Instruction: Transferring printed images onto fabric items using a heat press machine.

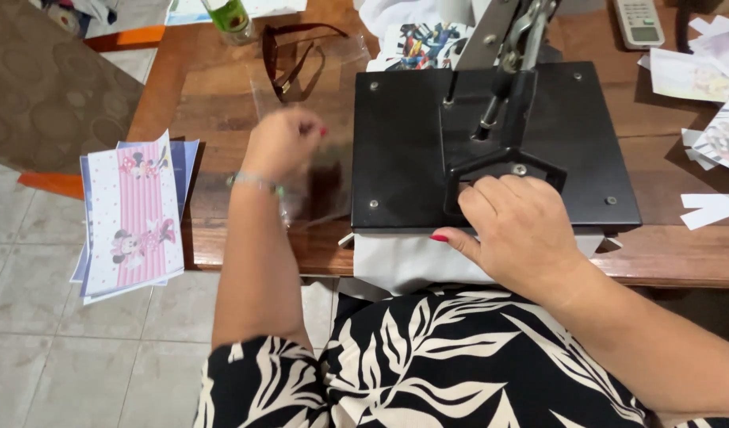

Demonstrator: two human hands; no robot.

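Heat press closed on white cloth at the desk edge; both hands at work.

Right hand [516,228] rests fingers curled, holding nothing, on the black top plate of the heat press [491,147], by its lever base; white fabric [404,260] pokes out beneath at the front. Press judged heavy and rigid, best taken by the lever; fabric soft and limp. Left hand [281,143] loosely closed over a clear plastic sleeve [317,186] lying on the desk [221,95]: light, slippery, flimsy; whether it pinches the sleeve, cannot tell. Glass [229,16] at the far edge holds green liquid. Printed sheets [134,218] overhang the left edge.
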